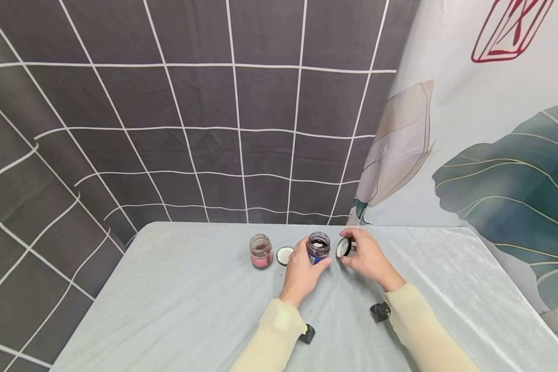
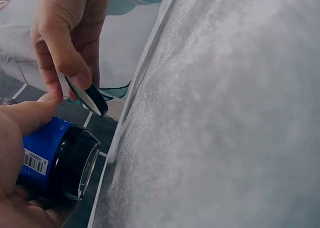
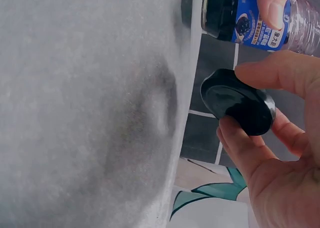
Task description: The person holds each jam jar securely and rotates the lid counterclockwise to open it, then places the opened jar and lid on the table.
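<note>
My left hand (image 1: 302,274) grips a glass jar (image 1: 318,248) with a blue label (image 3: 257,22); its mouth is uncovered and dark contents show inside. Just to the right of that jar, my right hand (image 1: 366,258) pinches a black lid (image 3: 237,102) between thumb and fingers. The lid is tilted on edge, its pale inner side facing the jar in the head view. A second lid (image 1: 285,255), white inside with a dark rim, lies upturned on the table left of my left hand. Beyond it stands another uncovered glass jar (image 1: 261,251) with a pink label.
A pale grey cloth covers the table (image 1: 176,305), whose far edge runs close behind the jars. Behind it hangs a dark grey curtain (image 1: 204,103) with white grid lines. On the right is a white curtain (image 1: 446,196) with large leaf prints.
</note>
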